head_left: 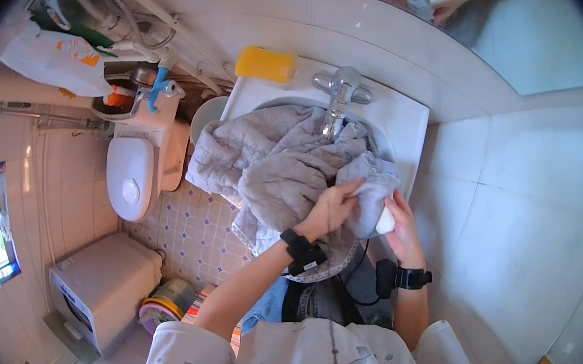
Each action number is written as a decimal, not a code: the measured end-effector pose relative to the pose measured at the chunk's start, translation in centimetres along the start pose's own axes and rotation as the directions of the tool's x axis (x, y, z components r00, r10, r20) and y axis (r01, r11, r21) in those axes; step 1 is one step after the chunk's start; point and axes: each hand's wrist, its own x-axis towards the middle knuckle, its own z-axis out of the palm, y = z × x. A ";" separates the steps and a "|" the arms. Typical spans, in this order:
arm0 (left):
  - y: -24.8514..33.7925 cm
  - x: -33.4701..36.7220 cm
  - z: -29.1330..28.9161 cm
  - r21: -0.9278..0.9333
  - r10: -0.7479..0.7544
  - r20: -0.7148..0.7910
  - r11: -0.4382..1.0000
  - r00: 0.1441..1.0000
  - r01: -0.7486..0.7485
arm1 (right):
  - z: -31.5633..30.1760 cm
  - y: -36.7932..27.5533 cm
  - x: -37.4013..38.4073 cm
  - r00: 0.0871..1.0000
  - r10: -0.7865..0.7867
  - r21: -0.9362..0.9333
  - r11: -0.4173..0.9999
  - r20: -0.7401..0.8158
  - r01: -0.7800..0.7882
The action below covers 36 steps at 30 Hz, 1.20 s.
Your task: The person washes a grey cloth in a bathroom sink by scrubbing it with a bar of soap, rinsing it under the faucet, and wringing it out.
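A grey quilted cover (271, 169) lies bunched in the white washbasin (414, 135), and its patterned edge hangs over the basin's front. My left hand (332, 209) is closed on a fold of the cover, right of the middle of the heap. Close beside it, my right hand (405, 232) grips a white bar of soap (385, 221) against a lighter, raised part of the cloth. Some of my left fingertips are hidden in the folds. The chrome faucet (342, 97) stands at the basin's back, its spout over the cover.
A yellow bottle (266, 65) lies on the basin's back left corner. To the left are a toilet (130, 177), a boxy appliance (103, 290) and stacked basins (163, 306). A mirror (433, 36) spans the wall behind the faucet. Tiled wall (506, 208) stands at the right.
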 end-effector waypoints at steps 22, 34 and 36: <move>6.1 2.9 -3.8 -0.032 -0.344 0.562 0.899 0.752 0.436 | 3.5 3.4 -4.4 0.945 -0.221 0.295 0.911 -0.240 0.288; 8.4 6.6 -2.0 0.643 0.028 0.552 0.622 0.834 -0.446 | 7.3 1.2 -9.4 0.870 -0.306 0.067 0.931 -0.387 0.358; 12.2 5.4 -2.4 0.520 0.070 0.521 0.764 0.851 -0.382 | 7.7 1.3 -8.4 0.879 -0.345 0.098 0.913 -0.329 0.395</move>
